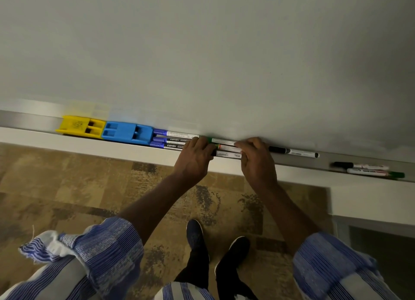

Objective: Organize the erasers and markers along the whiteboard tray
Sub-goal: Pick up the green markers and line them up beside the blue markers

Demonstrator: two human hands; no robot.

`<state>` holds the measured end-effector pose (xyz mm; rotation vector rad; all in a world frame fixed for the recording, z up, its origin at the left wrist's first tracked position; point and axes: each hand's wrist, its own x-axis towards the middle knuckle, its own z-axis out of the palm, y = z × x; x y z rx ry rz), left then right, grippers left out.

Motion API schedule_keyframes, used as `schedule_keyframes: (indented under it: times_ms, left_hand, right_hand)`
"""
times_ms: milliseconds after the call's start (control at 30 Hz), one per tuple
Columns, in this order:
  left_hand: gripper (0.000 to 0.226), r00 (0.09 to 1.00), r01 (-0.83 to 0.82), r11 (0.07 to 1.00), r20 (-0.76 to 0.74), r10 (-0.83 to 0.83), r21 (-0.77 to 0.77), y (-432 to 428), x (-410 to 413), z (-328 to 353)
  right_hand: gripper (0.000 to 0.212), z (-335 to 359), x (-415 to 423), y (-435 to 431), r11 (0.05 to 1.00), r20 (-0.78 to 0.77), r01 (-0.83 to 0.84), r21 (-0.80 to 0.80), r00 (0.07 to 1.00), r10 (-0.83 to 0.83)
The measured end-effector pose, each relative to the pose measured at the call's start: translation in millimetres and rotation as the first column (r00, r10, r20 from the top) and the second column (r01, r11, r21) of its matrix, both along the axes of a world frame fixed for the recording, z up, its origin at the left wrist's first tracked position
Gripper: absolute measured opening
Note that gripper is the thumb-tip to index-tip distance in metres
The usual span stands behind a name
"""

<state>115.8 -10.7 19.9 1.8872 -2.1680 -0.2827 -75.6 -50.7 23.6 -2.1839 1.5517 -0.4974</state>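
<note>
A yellow eraser and a blue eraser lie end to end on the whiteboard tray. Right of them, three purple-capped markers lie stacked side by side. My left hand and my right hand press on the two ends of a group of three markers, one with a green cap, lying side by side in the tray. A black-capped marker lies just right of my right hand. Further right lie a black-capped marker and a green-capped marker.
The whiteboard fills the upper view. A white ledge runs below the tray. Patterned brown carpet and my two dark shoes are below. A white panel stands at the lower right.
</note>
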Motion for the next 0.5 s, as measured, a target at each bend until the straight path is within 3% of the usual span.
schedule_keyframes:
  times_ms: [133,233,400,500]
  left_hand:
    - [0.020,1.000,0.015,0.998,-0.003,-0.015,-0.054,4,3,0]
    - [0.019,1.000,0.011,0.997,-0.025,-0.013,-0.073,6,4,-1]
    - [0.012,0.997,0.045,0.990,-0.056,-0.053,-0.130,-1,-10,0]
    - [0.017,0.993,0.098,0.985,-0.049,-0.106,-0.142,-11,-29,0]
  right_hand:
    - [0.033,0,-1,1,0.999,0.155,-0.028,0.024,0.988,0.024]
    - [0.035,1,-4,4,0.998,0.189,-0.054,0.017,0.981,0.050]
    - [0.031,3,-21,10,0.987,0.057,-0.128,-0.094,0.989,0.133]
    - [0.026,1,-37,7,0.982,-0.029,-0.098,-0.162,0.995,0.095]
